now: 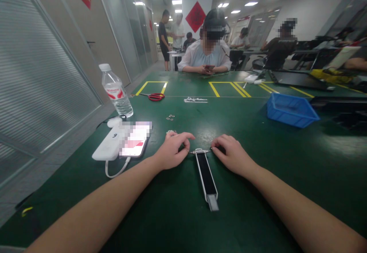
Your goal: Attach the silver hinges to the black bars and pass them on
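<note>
While left hand point(171, 153) stretches forefinger point(187, 135), right hand point(233, 156) curls

On the table point(166, 214) before us, a framed strip point(207, 174) lies between our left hand point(173, 150) and our right hand point(231, 154). To our left, a phone point(139, 142) lies just right of a power bank point(106, 144), a bottle point(116, 94) standing behind them. Beyond our hands lie rings point(170, 115), then thin pieces point(195, 100), with scissors point(156, 96) to their left. A bin point(282, 113) sits to our right; a co-worker point(197, 56) faces us across the table.
</note>
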Demonstrator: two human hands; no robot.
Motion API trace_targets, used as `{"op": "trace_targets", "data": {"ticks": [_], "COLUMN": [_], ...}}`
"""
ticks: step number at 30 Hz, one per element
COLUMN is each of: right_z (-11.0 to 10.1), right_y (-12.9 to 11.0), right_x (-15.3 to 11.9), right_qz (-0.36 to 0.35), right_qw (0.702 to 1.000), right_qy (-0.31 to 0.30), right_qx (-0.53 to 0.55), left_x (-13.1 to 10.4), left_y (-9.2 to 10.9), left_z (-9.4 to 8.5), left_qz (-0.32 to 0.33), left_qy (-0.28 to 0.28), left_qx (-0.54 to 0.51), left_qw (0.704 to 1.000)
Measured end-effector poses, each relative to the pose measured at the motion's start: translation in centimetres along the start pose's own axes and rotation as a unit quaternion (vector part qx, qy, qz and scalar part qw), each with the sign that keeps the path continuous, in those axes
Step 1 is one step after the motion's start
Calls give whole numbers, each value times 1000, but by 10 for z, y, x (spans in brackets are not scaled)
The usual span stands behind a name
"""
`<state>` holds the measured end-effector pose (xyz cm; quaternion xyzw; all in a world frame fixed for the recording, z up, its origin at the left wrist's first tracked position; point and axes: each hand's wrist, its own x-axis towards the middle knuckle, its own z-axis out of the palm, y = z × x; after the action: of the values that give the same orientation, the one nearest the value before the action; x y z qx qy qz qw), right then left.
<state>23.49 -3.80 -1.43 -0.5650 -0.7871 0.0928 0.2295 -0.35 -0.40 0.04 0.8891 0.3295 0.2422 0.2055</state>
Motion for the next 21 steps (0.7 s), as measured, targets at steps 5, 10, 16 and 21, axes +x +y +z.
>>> {"op": "trace_targets", "data": {"ticks": [5,10,16,21], "right_z": [-1,-2,-2,-2], "right_y": [-1,-1,-1,-3], "right_x": [0,0,0,0], "right_qz": [1,6,13,23], "right_qw": [1000,1000,1000,1000], "right_qy": [-3,-10,-12,-14], "right_qx": [1,2,1,-4], "left_x": [-1,-2,-1,0], "left_y": [1,2,1,-1], "left_z": [-2,-2,-2,0], "left_qz": [8,32,67,78], "left_qy": [9,41,54,62], "left_qx": [-23,-35,-37,-31], "left_qw": [1000,998,996,995]}}
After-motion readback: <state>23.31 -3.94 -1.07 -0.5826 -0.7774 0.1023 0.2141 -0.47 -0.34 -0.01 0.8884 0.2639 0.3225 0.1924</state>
